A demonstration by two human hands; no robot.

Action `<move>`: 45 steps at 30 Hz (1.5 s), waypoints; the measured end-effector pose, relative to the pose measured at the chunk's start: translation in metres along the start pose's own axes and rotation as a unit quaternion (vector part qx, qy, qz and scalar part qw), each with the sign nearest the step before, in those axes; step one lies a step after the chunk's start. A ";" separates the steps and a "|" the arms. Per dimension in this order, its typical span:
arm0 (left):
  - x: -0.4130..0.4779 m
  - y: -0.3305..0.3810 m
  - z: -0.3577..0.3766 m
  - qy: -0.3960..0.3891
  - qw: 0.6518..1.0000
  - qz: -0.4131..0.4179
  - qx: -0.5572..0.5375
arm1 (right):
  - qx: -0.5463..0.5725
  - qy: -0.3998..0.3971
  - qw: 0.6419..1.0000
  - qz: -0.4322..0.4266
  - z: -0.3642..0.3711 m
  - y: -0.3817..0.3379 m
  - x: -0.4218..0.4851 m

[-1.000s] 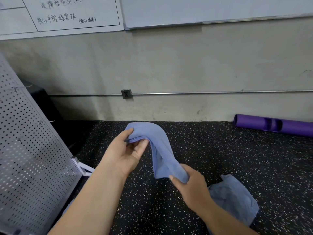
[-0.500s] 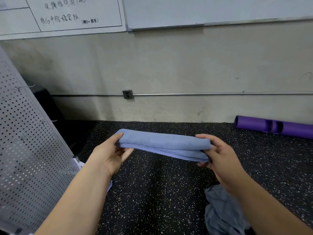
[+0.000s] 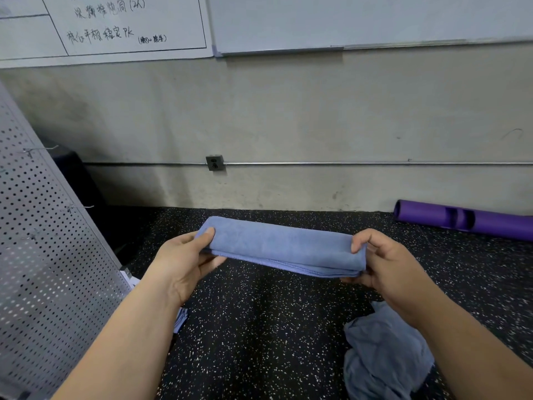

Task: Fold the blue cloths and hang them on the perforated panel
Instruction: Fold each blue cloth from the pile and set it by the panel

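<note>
left arm: bare forearm comes in from the lower left and angles up toward centre, palm turned inward.
left hand (image 3: 178, 261): pinching the left end of the folded blue cloth (image 3: 282, 246), thumb flat on top, fingers underneath.
right arm: bare forearm comes in from the lower right, wrist bent inward.
right hand (image 3: 386, 264): gripping the right end of the same cloth, thumb curled over the top edge, fingers tucked below.
folded blue cloth: held in the air between both hands, roughly level, pulled into a long flat band. Stacked layers show along the near edge. Above the floor (image 3: 259, 327) and off it, right of the panel and apart from it.
crumpled cloth (image 3: 383, 353): blue-grey heap on the floor below the right forearm, partly hidden by it.
fabric corner (image 3: 181, 319): bit of blue showing behind the left forearm near the panel's foot. Can't tell how much is there.
perforated panel (image 3: 43, 255): light grey, at the left edge, leaning at a tilt. Wire hooks (image 3: 79, 207) stick out of it.
floor: black rubber, white speckles.
wall (image 3: 288, 111): bare concrete. A horizontal metal conduit (image 3: 346, 163) runs through an outlet box (image 3: 215, 162). Whiteboards (image 3: 346, 21) sit above, with handwriting on the left one.
purple tube (image 3: 461, 219): lying on the floor at the wall, far right, well apart from the hands.
</note>
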State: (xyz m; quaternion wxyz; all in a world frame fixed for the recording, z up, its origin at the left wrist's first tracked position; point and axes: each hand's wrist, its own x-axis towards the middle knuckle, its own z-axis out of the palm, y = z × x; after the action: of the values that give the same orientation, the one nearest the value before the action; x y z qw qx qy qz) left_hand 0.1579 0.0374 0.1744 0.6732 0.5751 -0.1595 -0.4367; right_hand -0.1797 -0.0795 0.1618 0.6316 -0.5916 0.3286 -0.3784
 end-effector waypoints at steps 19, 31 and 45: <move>0.005 -0.003 0.000 -0.014 0.999 -0.022 -0.038 | -0.087 0.046 0.995 -0.021 -0.003 0.006 0.004; 0.001 -0.007 0.010 0.017 0.999 0.047 -0.015 | -0.012 0.111 0.994 -0.024 0.005 0.004 0.005; -0.007 -0.018 0.036 0.032 0.973 -0.047 -0.224 | -0.028 -0.045 0.993 0.107 0.004 0.017 0.004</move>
State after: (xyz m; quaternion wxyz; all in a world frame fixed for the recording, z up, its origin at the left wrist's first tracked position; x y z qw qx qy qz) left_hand 0.1215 0.0206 0.1706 0.7684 0.4303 -0.0090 -0.4736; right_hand -0.1728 -0.0811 0.1450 0.6657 -0.5867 0.3719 -0.2725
